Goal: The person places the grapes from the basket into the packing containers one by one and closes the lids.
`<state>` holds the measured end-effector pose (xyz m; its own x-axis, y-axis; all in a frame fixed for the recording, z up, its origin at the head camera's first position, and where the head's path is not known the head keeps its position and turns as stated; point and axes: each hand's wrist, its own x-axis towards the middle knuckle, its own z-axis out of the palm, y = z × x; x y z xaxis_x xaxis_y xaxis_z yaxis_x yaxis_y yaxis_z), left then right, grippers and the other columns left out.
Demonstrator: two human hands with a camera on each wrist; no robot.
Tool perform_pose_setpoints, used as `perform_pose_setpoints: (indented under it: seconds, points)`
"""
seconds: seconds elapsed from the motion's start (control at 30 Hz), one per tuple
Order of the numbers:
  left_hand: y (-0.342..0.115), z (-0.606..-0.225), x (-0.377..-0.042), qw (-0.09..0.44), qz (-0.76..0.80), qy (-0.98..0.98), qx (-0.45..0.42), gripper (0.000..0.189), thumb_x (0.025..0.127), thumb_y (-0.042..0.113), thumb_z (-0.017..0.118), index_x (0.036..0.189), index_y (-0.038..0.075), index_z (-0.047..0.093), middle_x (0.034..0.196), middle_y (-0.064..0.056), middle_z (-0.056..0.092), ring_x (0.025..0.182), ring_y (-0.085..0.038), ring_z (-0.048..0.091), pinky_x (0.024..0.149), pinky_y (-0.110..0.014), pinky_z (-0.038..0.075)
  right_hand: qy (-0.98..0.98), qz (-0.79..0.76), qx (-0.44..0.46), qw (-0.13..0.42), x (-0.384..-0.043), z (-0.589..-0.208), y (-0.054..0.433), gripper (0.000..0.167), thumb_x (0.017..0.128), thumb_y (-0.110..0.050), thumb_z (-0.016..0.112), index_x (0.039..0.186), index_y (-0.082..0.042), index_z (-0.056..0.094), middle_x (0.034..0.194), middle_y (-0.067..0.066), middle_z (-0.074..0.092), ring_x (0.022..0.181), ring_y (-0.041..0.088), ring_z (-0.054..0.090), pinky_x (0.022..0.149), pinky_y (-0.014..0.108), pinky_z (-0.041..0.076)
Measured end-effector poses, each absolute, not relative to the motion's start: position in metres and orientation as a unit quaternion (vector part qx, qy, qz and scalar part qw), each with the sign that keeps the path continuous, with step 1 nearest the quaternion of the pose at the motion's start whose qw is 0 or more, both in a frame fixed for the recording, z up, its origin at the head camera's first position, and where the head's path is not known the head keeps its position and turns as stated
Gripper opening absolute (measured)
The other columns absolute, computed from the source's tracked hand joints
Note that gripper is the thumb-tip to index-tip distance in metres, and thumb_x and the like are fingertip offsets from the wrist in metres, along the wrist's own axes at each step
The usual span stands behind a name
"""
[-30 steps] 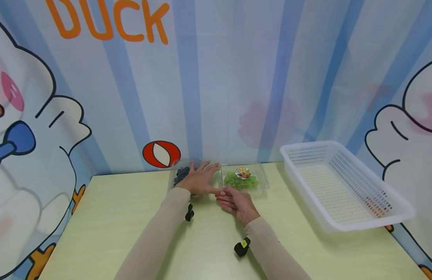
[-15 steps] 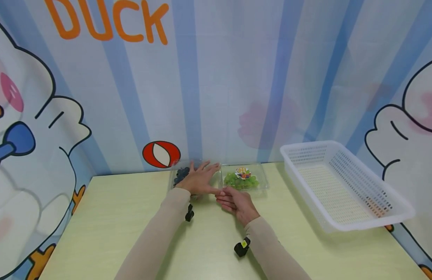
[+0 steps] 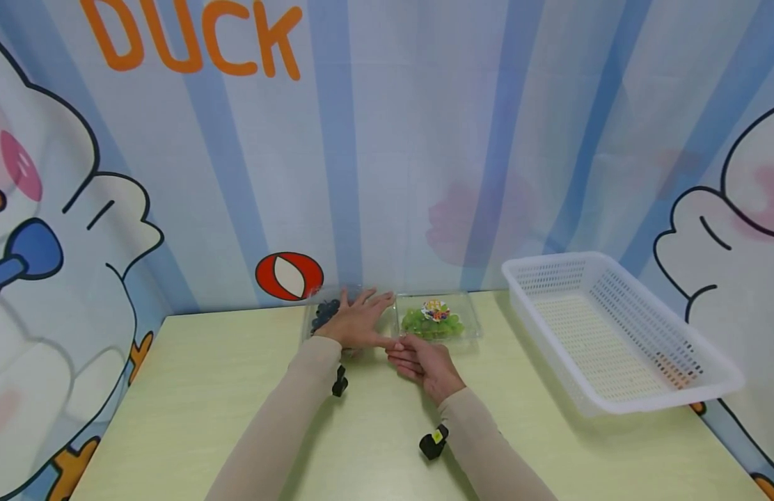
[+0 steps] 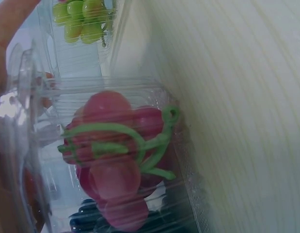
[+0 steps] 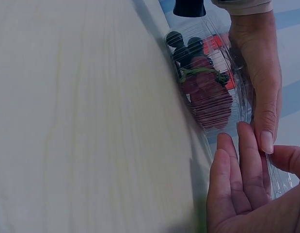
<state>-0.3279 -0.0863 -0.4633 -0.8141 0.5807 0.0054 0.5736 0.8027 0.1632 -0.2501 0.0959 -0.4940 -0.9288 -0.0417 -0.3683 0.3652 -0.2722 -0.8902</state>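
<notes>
On the pale table at the back stands a clear plastic box (image 4: 67, 85) of grapes. Through its side show red grapes (image 4: 116, 177) with a green stem, and dark grapes (image 3: 325, 312) at its left end. My left hand (image 3: 357, 327) rests on its lid with fingers spread and thumb reaching right. Close by that thumb's tip, my right hand (image 3: 432, 365) pinches a clear plastic edge between thumb and fingers; the fingers partly hide it. Beside this box on the right lies another clear box (image 3: 471, 313) holding green grapes (image 3: 424, 325), with a colourful sticker (image 3: 435, 310) on its lid.
A white perforated plastic basket (image 3: 603, 406) stands at the right of the table (image 3: 237, 376). Behind the table hangs a striped blue curtain (image 3: 399, 139) with cartoon ducks, close to the backs of both boxes.
</notes>
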Motion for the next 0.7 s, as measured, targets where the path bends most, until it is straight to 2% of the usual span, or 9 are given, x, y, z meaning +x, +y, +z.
perform_pose_setpoints:
  seconds: [0.43,0.7]
  points:
    - [-0.086,-0.463,-0.3267,0.022,0.078,0.95,0.303,0.097,0.087,0.074,0.059,0.164,0.026,0.022,0.169,0.005,0.021,0.157,-0.028,0.013,0.116,-0.075,-0.005,0.591,-0.784,0.138,0.129,-0.2487,-0.4931,0.0967,0.029,0.095,-0.022,0.069,0.113,-0.001,0.075,0.102,0.015,0.077,0.097,0.023,0.076,0.085,0.034,0.06]
    - [-0.0866,-0.4591,-0.326,0.023,0.082,0.947,0.311,0.098,0.088,0.073,0.059,0.164,0.023,0.023,0.169,0.001,0.022,0.157,-0.031,0.013,0.115,-0.076,-0.004,0.589,-0.785,0.14,0.13,-0.2489,-0.4921,0.0974,0.029,0.094,-0.022,0.07,0.113,-0.001,0.076,0.1,0.014,0.078,0.095,0.023,0.076,0.082,0.033,0.061]
